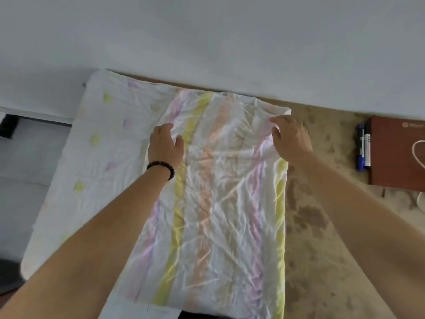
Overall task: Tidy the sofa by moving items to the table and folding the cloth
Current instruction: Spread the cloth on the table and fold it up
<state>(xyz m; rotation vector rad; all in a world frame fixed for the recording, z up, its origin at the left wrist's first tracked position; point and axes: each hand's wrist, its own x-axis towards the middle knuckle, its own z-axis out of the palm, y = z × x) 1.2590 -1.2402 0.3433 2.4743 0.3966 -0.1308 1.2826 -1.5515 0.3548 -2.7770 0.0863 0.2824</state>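
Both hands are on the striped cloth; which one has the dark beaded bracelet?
The left hand, at the left edge of the cloth: the beaded bracelet circles its wrist. The right hand, near the far right corner, has a bare wrist.

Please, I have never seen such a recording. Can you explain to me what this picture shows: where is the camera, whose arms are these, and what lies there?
There is no machine here. A person wears one camera on the head, so the picture looks forward and down along their own two bare arms. The left hand, which has a dark bead bracelet at the wrist, and the right hand both grip a crumpled cloth near its far end. The cloth has pastel stripes, and this striped part lies folded over a white spotted part. It rests on a beige patterned surface, probably the sofa. To the right lie a brown notebook and two pens.
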